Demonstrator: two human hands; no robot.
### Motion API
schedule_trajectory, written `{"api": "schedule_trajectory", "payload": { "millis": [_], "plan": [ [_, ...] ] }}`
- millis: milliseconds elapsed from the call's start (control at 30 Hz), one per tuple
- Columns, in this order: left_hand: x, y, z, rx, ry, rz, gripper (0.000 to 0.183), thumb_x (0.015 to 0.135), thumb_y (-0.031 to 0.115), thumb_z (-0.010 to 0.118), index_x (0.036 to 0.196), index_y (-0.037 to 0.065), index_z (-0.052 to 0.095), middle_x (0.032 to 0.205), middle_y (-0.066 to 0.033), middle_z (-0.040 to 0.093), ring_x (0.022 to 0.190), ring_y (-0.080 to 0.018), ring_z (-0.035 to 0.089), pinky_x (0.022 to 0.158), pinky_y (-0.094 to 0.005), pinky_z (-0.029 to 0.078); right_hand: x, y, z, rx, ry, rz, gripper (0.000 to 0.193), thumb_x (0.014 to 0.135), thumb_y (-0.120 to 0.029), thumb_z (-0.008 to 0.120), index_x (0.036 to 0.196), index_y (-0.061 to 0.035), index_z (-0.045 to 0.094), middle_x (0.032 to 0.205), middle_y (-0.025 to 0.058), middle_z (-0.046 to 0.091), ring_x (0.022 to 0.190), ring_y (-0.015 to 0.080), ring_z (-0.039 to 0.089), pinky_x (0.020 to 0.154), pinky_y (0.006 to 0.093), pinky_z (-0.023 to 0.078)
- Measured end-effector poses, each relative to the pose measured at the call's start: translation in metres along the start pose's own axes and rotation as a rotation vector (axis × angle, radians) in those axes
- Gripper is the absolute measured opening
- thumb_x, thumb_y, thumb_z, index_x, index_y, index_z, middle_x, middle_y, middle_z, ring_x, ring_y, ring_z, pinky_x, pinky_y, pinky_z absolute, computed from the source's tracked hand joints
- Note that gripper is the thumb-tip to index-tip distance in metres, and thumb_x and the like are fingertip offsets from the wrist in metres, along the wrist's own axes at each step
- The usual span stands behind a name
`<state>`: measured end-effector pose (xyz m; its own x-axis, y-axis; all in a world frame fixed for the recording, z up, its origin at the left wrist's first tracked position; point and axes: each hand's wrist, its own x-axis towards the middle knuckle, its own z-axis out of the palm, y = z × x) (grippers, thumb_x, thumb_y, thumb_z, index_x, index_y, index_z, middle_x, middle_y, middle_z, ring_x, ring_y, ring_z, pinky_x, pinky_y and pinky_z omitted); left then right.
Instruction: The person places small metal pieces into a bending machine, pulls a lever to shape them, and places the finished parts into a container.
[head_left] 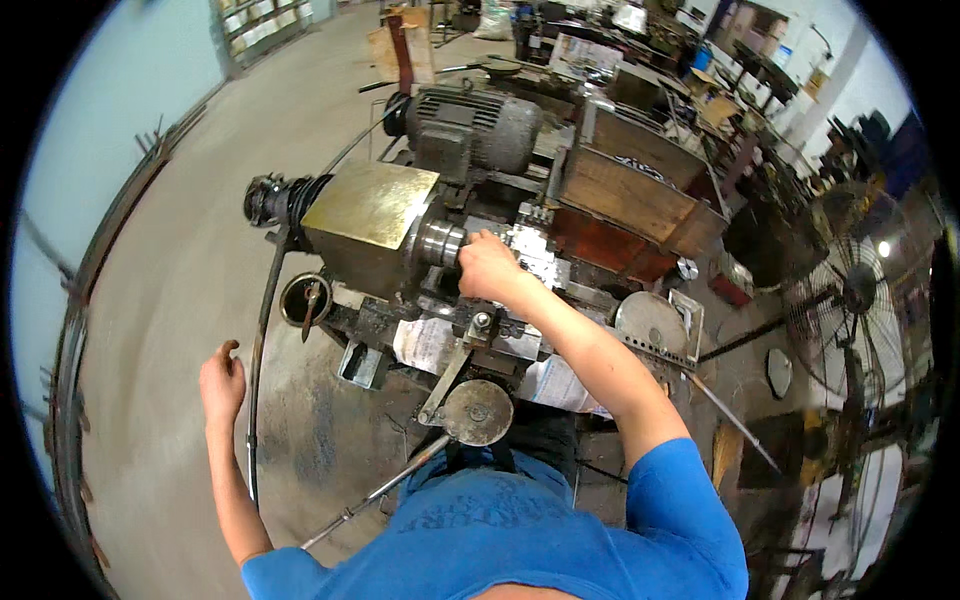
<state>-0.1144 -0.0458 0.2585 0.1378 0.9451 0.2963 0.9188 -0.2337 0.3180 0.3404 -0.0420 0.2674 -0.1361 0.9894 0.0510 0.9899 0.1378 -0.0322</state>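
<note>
My right hand [489,268] is at the front end of a small lathe's metal spindle [440,243]. Its fingers are bent and pressed together at the spindle mouth; whatever they grip is hidden behind the hand. Out to the left, my left hand [222,385] is raised beside a long dark rod [257,400]. Its fingers curve loosely, apart at the tips, and no object shows in them. Between the spindle and a black belt pulley [300,198] is the headstock with its brass-coloured cover plate [372,203]. A metal lever [447,383] and a round disc [478,412] are close to my body.
Behind the headstock sits a ribbed electric motor [475,125]. A wooden-sided box [630,195] stands at the back right. A round cup [305,299] hangs left of the bed, where papers [424,344] lie. To the right are a round metal plate [652,322] and a standing fan [857,290].
</note>
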Motion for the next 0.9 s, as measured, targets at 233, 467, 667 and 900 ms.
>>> {"api": "schedule_trajectory", "payload": {
  "millis": [233, 467, 667, 900],
  "plan": [
    [-0.06, -0.012, 0.03, -0.247, -0.247, -0.345, 0.031, 0.072, 0.019, 0.068, 0.092, -0.002, 0.058, 0.067, -0.0164, 0.059, 0.066, -0.0283, 0.06, 0.062, -0.036, 0.046, 0.004, -0.003, -0.005, 0.227, 0.007, 0.156, 0.031, 0.054, -0.016, 0.061, 0.075, 0.0077, 0.064, 0.091, 0.0266, 0.059, 0.092, 0.0367, 0.057, 0.083, 0.0386, 0.047],
    [-0.042, -0.034, 0.047, 0.202, -0.251, -0.263, 0.022, 0.07, 0.015, 0.062, 0.088, 0.002, 0.061, 0.076, -0.0205, 0.062, 0.072, -0.0357, 0.061, 0.064, -0.0406, 0.048, 0.013, -0.01, -0.021, 0.48, -0.079, 0.38, 0.032, 0.055, -0.016, 0.059, 0.073, 0.0102, 0.062, 0.083, 0.0296, 0.06, 0.081, 0.0404, 0.061, 0.079, 0.0392, 0.049],
    [0.025, -0.158, 0.022, 0.672, 0.006, 0.014, 0.005, 0.071, 0.007, 0.054, 0.07, 0.006, 0.058, 0.067, -0.0144, 0.06, 0.064, -0.0309, 0.061, 0.056, -0.0415, 0.048, 0.021, -0.023, -0.019, 0.337, 0.062, 0.297, 0.032, 0.055, -0.015, 0.058, 0.076, 0.0088, 0.063, 0.103, 0.0303, 0.053, 0.087, 0.045, 0.057, 0.081, 0.0423, 0.048],
    [0.034, -0.105, 0.064, -0.052, 0.4, 0.124, 0.028, 0.075, 0.009, 0.058, 0.102, 0.002, 0.06, 0.097, -0.0164, 0.06, 0.089, -0.0307, 0.059, 0.075, -0.0364, 0.047, -0.031, -0.004, -0.035, 0.501, 0.273, 0.194, 0.021, 0.054, -0.013, 0.06, 0.072, -0.0034, 0.062, 0.127, 0.0272, 0.042, 0.101, 0.0435, 0.053, 0.087, 0.0402, 0.045]
  ]
}}
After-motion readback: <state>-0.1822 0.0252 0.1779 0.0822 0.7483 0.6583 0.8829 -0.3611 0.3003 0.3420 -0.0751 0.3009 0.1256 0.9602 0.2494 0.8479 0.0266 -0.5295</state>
